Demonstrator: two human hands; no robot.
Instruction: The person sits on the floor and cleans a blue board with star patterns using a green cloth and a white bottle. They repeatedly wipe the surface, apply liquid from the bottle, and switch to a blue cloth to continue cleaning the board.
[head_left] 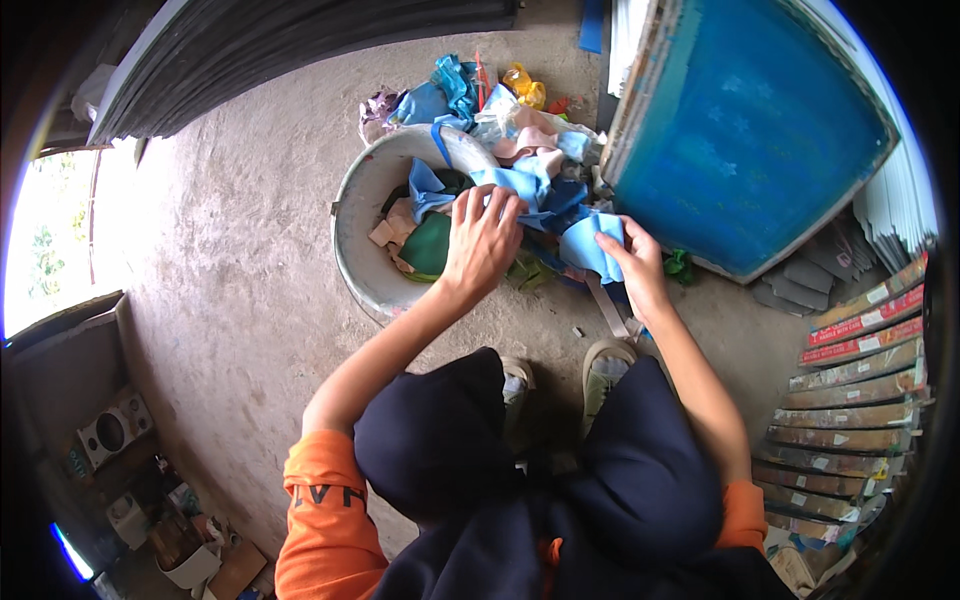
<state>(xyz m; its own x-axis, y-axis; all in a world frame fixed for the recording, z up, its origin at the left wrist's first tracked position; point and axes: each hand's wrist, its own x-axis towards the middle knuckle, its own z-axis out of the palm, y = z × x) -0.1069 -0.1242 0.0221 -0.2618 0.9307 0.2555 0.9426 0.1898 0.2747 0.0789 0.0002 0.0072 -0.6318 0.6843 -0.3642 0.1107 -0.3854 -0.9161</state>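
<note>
My right hand (642,268) pinches a light blue fabric scrap (590,246) between thumb and fingers, at the right side of the scrap pile. My left hand (484,238) reaches over a whitish round tub (352,200), its fingers closed on another light blue scrap (522,184); the fingertips are partly hidden. Inside the tub lie a dark green piece (428,243), a beige scrap (398,222) and a blue one (425,186). Scraps in pink, blue and white heap against the tub's right side, on the concrete floor.
Teal cloth (455,85) and a yellow crumpled piece (525,88) lie beyond the tub. To the right leans a large blue framed panel (750,130), with stacked flattened cardboard (850,400) nearer me. A speaker (112,432) and clutter stand at left. My shoes (605,372) are close to the pile.
</note>
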